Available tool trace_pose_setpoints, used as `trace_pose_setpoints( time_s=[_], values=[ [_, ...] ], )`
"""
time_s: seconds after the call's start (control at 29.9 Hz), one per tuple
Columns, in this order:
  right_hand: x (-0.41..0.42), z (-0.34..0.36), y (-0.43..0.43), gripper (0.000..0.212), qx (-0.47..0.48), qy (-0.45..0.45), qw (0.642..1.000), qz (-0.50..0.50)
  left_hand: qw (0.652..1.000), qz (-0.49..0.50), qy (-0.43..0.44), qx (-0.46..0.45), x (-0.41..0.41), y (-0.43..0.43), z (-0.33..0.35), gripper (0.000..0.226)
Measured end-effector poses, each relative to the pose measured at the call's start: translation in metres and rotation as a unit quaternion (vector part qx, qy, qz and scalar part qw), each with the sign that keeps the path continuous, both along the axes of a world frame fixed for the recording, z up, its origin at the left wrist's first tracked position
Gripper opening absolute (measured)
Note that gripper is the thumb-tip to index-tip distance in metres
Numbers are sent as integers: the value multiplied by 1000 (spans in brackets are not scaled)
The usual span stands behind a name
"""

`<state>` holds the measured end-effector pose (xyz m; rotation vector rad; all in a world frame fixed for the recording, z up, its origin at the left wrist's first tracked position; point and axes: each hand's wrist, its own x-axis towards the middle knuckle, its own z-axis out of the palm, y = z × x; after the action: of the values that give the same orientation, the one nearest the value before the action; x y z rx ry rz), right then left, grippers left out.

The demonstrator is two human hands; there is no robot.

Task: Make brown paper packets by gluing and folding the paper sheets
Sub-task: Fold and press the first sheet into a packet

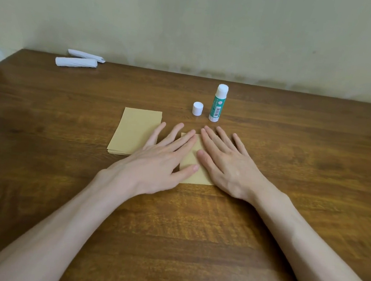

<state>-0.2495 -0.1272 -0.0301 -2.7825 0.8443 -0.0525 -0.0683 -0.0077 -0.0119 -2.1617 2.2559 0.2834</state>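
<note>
Brown folded sheet (197, 178) is lying on the bench (294, 152), long axis pointing away, left hand (161, 158) and right hand (225, 163) pressing it equally with flat, spread fingers (173, 134), spare stack (132, 129) sitting leftward, glue stick (217, 103) standing beyond.

brown paper sheet (192, 162) flat, stack (134, 132) beside

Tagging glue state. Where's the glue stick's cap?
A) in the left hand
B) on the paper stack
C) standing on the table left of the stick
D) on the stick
C: the white cap stands on the table just left of the upright glue stick; the left hand lies open.
</note>
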Motion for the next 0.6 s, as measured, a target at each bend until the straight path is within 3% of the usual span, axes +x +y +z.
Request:
trace_pose_setpoints(
  time_s=[0.13, 0.23, 0.3, 0.43, 0.6],
  values=[
    [-8, 5, -11, 78, 29, -148, 988, -36, 999, -29, 44, -7, 7, 2, 4, 66],
    [-13, 8, -18, 68, 13, -149, 988, -35, 984, -4, 174, 31, 12, 4, 15, 63],
    [-13, 9, -17, 78, 21, -136, 990, -35, 975, 17, 220, -10, 15, 4, 16, 71],
    [-9, 5, -10, 113, 15, -118, 992, -39, 968, 87, 173, -160, 20, -1, 10, 38],
    [-7, 10, -4, 110, 23, -93, 994, -43, 985, 96, 64, -125, 19, -3, 7, 73]
  ],
)
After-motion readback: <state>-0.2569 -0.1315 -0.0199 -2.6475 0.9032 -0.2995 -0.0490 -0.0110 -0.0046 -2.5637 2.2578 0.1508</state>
